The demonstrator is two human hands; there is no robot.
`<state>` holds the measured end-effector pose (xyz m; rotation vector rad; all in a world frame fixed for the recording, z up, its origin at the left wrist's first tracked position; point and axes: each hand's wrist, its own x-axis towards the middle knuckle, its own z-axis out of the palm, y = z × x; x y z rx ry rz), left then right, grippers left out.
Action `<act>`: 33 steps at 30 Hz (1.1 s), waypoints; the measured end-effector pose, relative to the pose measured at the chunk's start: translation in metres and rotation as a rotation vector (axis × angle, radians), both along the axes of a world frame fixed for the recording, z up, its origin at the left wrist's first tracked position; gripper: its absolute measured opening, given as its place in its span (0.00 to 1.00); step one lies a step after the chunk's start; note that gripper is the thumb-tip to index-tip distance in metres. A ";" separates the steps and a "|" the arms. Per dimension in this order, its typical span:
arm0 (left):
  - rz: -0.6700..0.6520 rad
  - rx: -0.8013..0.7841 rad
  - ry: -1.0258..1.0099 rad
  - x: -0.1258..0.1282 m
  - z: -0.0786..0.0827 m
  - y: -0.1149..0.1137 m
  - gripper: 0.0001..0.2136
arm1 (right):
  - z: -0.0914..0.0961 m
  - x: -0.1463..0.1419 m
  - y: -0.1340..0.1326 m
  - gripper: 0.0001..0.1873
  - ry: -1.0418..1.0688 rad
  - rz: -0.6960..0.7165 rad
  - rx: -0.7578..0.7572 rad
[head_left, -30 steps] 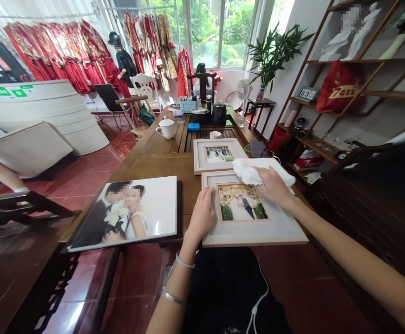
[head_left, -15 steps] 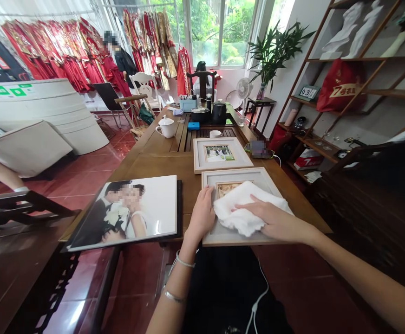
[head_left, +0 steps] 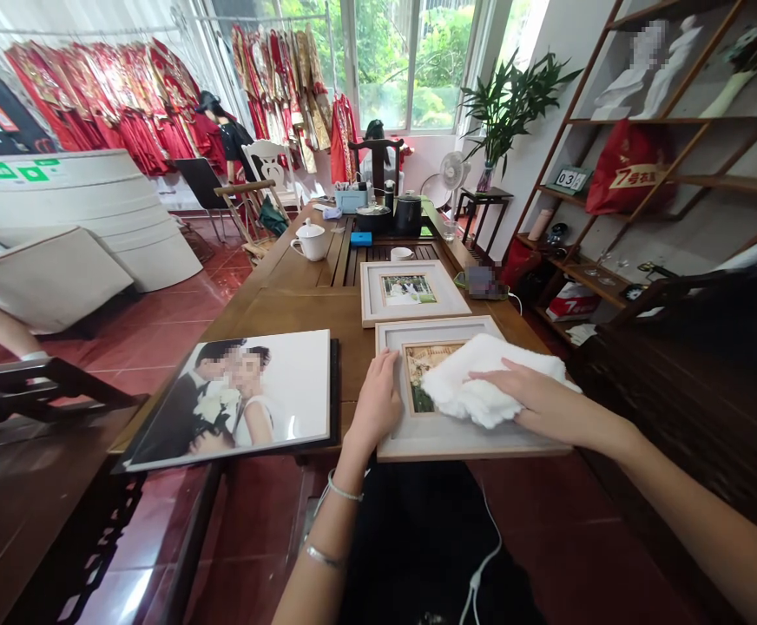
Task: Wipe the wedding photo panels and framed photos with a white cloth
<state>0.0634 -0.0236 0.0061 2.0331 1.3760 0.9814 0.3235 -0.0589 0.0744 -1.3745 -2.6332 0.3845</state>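
Note:
A pale wooden photo frame (head_left: 444,438) lies at the near edge of the brown table (head_left: 300,304). My left hand (head_left: 378,404) rests on the frame's left border, fingers flat and together. My right hand (head_left: 544,404) lies palm down on a white cloth (head_left: 483,382), pressing it onto the frame's glass over the right part of the picture. The fingers are stretched out over the cloth. Part of the photo shows to the left of the cloth.
A second smaller frame (head_left: 411,291) lies just beyond. A large wedding print (head_left: 241,395) sits at the left. Farther back are a white teapot (head_left: 312,239), a black kettle (head_left: 408,211) and a cup (head_left: 402,253). Shelves (head_left: 645,174) stand at the right, red garments (head_left: 124,104) hang behind.
My right hand drew the cloth from the frame's top right corner down to its lower left, then slid it back right. My left hand stayed put.

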 end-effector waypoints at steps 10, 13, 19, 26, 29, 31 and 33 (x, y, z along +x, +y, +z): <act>-0.012 0.032 -0.003 0.001 -0.001 -0.001 0.27 | -0.021 -0.024 0.072 0.37 -0.050 -0.228 0.241; -0.010 0.034 0.012 0.001 -0.001 -0.001 0.26 | -0.020 -0.033 0.077 0.39 -0.092 -0.153 0.197; -0.006 0.046 -0.012 0.001 -0.002 0.000 0.26 | -0.019 -0.039 0.062 0.43 -0.032 0.031 0.035; -0.013 0.025 0.027 0.001 0.000 0.000 0.27 | 0.005 -0.032 -0.002 0.35 0.086 0.219 -0.247; -0.012 0.019 0.027 0.001 -0.001 0.000 0.28 | 0.020 -0.024 -0.021 0.32 0.122 0.236 -0.335; -0.008 0.020 0.020 0.000 -0.002 0.000 0.27 | 0.027 -0.017 -0.024 0.30 0.138 0.248 -0.372; -0.006 0.032 0.015 0.000 -0.002 0.000 0.27 | 0.031 -0.008 -0.021 0.27 0.142 0.257 -0.407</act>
